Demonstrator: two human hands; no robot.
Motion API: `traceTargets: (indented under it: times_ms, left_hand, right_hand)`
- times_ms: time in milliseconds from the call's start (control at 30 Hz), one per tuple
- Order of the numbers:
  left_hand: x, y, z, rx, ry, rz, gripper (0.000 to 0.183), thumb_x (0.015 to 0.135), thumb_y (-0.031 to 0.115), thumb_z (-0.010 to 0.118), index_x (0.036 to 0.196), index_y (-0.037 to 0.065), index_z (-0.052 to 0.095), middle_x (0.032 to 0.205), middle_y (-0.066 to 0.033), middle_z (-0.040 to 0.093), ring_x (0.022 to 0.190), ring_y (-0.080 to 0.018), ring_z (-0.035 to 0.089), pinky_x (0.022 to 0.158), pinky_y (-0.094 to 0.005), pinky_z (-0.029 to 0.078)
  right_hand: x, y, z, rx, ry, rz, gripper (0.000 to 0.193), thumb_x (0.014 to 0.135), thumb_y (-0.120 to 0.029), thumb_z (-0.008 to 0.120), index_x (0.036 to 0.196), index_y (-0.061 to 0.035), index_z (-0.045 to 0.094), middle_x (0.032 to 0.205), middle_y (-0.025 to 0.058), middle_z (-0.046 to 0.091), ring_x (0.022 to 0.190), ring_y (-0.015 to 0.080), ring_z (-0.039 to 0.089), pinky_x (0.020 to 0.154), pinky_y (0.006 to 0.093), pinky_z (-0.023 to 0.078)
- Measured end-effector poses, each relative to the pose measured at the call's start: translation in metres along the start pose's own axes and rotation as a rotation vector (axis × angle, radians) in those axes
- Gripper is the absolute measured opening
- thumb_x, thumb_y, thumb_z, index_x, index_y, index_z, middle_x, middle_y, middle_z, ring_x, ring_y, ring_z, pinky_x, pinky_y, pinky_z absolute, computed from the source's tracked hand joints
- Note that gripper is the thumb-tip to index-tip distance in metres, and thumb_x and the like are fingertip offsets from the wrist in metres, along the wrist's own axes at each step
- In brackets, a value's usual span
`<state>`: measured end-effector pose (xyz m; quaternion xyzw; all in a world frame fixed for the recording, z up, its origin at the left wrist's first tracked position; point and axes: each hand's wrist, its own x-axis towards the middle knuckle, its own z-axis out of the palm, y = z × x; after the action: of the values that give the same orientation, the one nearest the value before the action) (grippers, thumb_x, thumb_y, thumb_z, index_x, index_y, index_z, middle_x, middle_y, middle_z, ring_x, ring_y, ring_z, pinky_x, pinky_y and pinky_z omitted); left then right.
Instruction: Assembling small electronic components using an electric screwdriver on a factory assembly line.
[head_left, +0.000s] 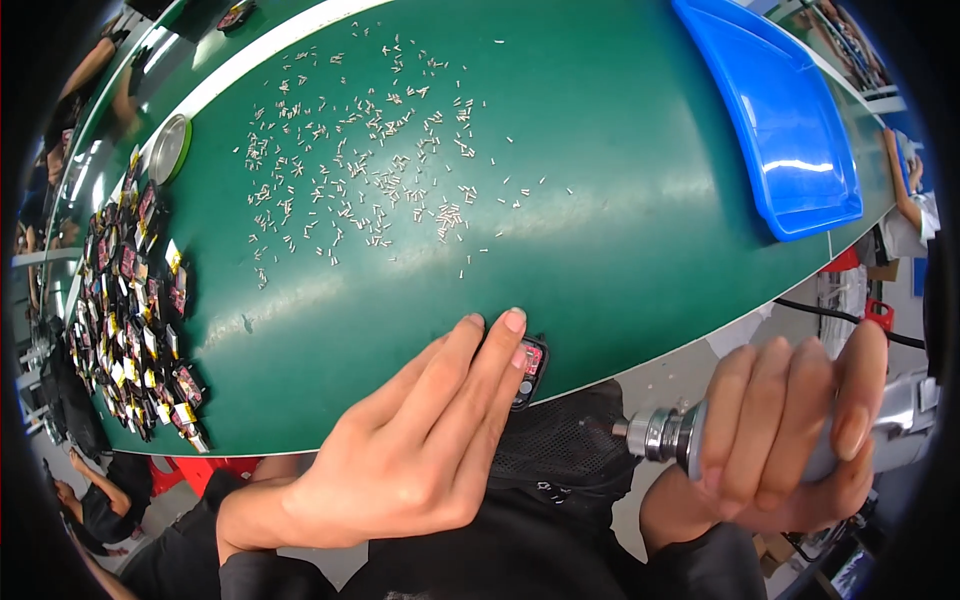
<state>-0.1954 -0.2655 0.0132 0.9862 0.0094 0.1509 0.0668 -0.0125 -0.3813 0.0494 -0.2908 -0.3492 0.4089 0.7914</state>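
My left hand reaches over the near edge of the green table, its fingers long and close together on a small black device. Part of a red circuit board shows in the device beside my fingertips; the rest of it and my thumb are hidden. Off the table edge to the right, my right hand wraps round an electric screwdriver with a silver collar. Its tip points left toward the device but stays apart from it. Many small silver screws lie scattered over the table.
A pile of black devices with red boards and yellow-white tabs covers the table's left end. Behind it a round green-rimmed dish stands tilted. At the far right is a blue plastic tray. Other people are around the table.
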Motion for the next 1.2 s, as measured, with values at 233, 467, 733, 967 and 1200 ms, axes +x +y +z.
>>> traceTargets:
  times_ms: [233, 467, 733, 967, 1200]
  left_hand:
    - [0.0, 0.0, 0.001, -0.009, -0.007, -0.006, 0.037, 0.058, -0.001, 0.062, 0.093, -0.013, 0.065, 0.107, -0.0248, 0.064, 0.093, -0.0315, 0.064, 0.077, -0.0335, 0.056]
    - [0.003, -0.001, 0.005, -0.053, 0.058, -0.013, 0.035, 0.052, 0.002, 0.061, 0.083, -0.013, 0.066, 0.099, -0.0257, 0.066, 0.088, -0.0319, 0.065, 0.073, -0.0324, 0.057]
    - [0.002, -0.004, 0.009, -0.042, 0.085, 0.008, 0.042, 0.045, 0.005, 0.055, 0.081, -0.013, 0.067, 0.097, -0.0258, 0.066, 0.086, -0.0318, 0.065, 0.071, -0.0317, 0.057]
    - [0.0, -0.004, 0.012, -0.051, 0.115, 0.0, 0.04, 0.046, 0.005, 0.057, 0.081, -0.013, 0.066, 0.096, -0.026, 0.066, 0.085, -0.0317, 0.065, 0.07, -0.0323, 0.058]
    - [0.0, -0.003, 0.013, -0.057, 0.133, -0.025, 0.036, 0.049, 0.003, 0.061, 0.081, -0.014, 0.066, 0.096, -0.0259, 0.066, 0.083, -0.0314, 0.065, 0.069, -0.0328, 0.058]
  right_hand:
    - [0.017, 0.014, -0.001, -0.081, 0.006, 0.075, 0.012, 0.09, -0.014, 0.049, 0.085, -0.0088, 0.04, 0.042, 0.001, 0.047, 0.031, 0.0109, 0.045, 0.041, 0.0228, 0.044]
    - [0.02, 0.024, -0.006, -0.058, 0.04, 0.042, 0.013, 0.09, -0.016, 0.048, 0.085, -0.0089, 0.039, 0.043, 0.0005, 0.046, 0.03, 0.01, 0.043, 0.039, 0.0247, 0.043]
    - [0.022, 0.028, -0.01, -0.124, 0.039, 0.02, 0.012, 0.09, -0.015, 0.049, 0.085, -0.0083, 0.041, 0.044, 0.0011, 0.046, 0.031, 0.0108, 0.044, 0.039, 0.0252, 0.042]
    - [0.022, 0.028, -0.01, -0.14, 0.025, 0.027, 0.011, 0.09, -0.015, 0.048, 0.086, -0.0085, 0.041, 0.046, 0.0015, 0.047, 0.032, 0.0107, 0.044, 0.041, 0.0247, 0.042]
    - [0.023, 0.029, -0.009, -0.129, 0.047, 0.02, 0.012, 0.091, -0.017, 0.046, 0.086, -0.0088, 0.039, 0.044, 0.001, 0.045, 0.032, 0.0111, 0.044, 0.042, 0.0252, 0.042]
